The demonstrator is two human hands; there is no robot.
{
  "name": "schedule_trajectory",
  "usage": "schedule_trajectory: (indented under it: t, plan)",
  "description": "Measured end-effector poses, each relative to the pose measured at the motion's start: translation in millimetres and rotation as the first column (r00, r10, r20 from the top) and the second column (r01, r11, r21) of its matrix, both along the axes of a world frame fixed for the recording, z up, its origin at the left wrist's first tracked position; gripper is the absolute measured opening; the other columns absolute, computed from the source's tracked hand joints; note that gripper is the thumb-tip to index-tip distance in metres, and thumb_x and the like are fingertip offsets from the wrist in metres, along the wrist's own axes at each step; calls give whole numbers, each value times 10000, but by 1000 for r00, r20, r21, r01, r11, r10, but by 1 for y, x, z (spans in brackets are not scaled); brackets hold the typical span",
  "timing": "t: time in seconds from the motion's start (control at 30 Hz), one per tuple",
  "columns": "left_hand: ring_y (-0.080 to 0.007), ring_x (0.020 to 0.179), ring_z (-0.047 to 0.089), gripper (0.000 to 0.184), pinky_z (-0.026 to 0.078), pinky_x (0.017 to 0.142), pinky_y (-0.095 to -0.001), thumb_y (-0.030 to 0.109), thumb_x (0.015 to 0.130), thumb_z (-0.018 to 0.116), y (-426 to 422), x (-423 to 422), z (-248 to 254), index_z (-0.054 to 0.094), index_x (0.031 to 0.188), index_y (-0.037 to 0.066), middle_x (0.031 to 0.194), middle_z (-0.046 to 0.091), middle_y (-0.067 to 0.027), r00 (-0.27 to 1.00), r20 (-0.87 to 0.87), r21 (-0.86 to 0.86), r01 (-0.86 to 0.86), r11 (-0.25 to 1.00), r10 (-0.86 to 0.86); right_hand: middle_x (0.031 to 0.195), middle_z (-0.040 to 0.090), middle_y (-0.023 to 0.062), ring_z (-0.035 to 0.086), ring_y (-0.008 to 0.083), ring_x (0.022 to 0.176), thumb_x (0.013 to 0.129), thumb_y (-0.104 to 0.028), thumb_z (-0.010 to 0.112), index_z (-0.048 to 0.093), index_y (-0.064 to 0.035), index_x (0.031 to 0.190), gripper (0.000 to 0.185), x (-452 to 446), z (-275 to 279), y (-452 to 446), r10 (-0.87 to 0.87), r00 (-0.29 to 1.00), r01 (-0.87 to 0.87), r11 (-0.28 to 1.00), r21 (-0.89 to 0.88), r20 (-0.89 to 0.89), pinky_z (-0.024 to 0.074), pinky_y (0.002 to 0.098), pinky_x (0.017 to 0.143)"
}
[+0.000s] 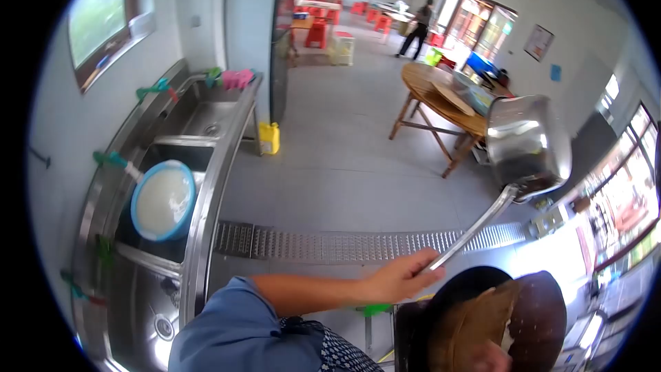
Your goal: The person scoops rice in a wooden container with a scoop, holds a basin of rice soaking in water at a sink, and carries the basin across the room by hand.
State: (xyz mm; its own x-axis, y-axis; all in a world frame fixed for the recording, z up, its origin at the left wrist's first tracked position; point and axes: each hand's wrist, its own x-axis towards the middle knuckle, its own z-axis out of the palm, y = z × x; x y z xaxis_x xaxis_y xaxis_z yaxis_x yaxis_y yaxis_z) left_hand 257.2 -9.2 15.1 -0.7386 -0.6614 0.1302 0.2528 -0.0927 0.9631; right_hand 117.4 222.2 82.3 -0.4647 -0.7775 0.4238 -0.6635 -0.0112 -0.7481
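My left hand (406, 277) is closed around the long metal handle of a large shiny metal ladle (527, 145). The ladle's deep bowl is raised at the right, its handle slanting down to my fingers. Low in the view, my right hand (490, 358) is blurred and partly cut off by the bottom edge, over a brown, worn, flat piece (475, 324). A dark round object (540, 317) lies beside and behind that piece. What my right fingers hold, if anything, cannot be made out.
At the left, a steel sink (206, 234) has several basins; one holds a blue-rimmed tub (164, 200) of whitish liquid. A yellow jug (269, 138) stands beside it. A drain grate (330, 245) crosses the floor. Beyond are a round wooden table (430, 100) and a distant person (418, 27).
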Motion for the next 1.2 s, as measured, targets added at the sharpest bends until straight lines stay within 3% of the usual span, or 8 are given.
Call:
schedule_trajectory:
  t: [0.3, 0.43, 0.73, 0.83, 0.97, 1.0, 1.07, 1.2]
  plan:
    - [-60, 757, 446, 262, 390, 644, -225, 262, 969, 556, -56, 50, -20, 509, 1129, 60, 857, 501, 21, 945, -267, 64, -177, 982, 187, 824, 617, 70, 552, 147, 744, 965, -205, 532, 652, -8, 973, 231, 62, -84, -180, 75, 916, -199, 938, 284, 394, 459, 271, 681]
    - [-103, 823, 527, 380, 455, 704, -278, 319, 931, 610, -94, 127, -38, 528, 1183, 47, 890, 579, -32, 844, -47, 115, -527, 842, 535, 788, 601, 102, 588, 212, 677, 786, 61, 613, 618, -30, 923, 164, 69, -145, -264, 190, 474, -383, 924, 7, 860, 489, 292, 613]
    - [-53, 591, 453, 174, 385, 525, -198, 163, 960, 553, -106, 261, -45, 502, 1075, 44, 720, 494, 5, 474, 9, 18, -880, 474, 880, 893, 606, 101, 573, 201, 798, 885, -46, 616, 579, -58, 1148, 267, 177, -119, -365, 251, -253, -675, 645, -357, 934, 484, 318, 702]
    - [-57, 586, 446, 168, 382, 526, -200, 174, 963, 550, -103, 270, -51, 499, 1060, 47, 724, 493, -1, 390, -1, -2, -921, 390, 921, 951, 628, 98, 592, 210, 863, 901, -58, 601, 554, -70, 1245, 348, 171, -117, -386, 187, -238, -726, 617, -302, 953, 496, 327, 759]
    - [-61, 613, 470, 157, 401, 545, -201, 156, 946, 564, -85, 277, -60, 537, 1070, 63, 738, 517, -6, 279, 153, 27, -960, 278, 948, 1019, 640, 91, 601, 194, 912, 873, -21, 615, 565, -64, 1239, 372, 147, -152, -421, 545, 561, -744, 662, 91, 624, 476, 296, 828]
    - [-92, 652, 514, 196, 437, 573, -247, 181, 931, 584, -76, 275, -55, 562, 1085, 61, 770, 560, -30, 208, 271, -72, -969, 235, 940, 1184, 614, 138, 576, 209, 1086, 798, 5, 642, 566, -63, 1237, 450, 128, -181, -440, 448, 452, -725, 689, 24, 771, 443, 327, 934]
    - [-149, 688, 542, 338, 458, 616, -330, 307, 919, 608, -80, 258, -47, 554, 1114, 36, 788, 572, -69, 127, 370, -293, -924, 245, 920, 1512, 293, 189, 238, 264, 1421, 652, 114, 513, 354, -55, 1439, 820, 83, -172, -443, 552, 831, -546, 782, 300, 73, 224, 369, 1134]
    - [-87, 722, 502, 309, 431, 626, -257, 275, 941, 590, -79, 244, -40, 529, 1142, 49, 794, 530, -20, 221, 298, -150, -950, 275, 928, 1484, 350, 163, 389, 282, 1334, 711, 57, 570, 379, -47, 1417, 739, 34, -247, -472, 624, 781, -608, 758, 235, 7, 305, 349, 1088]
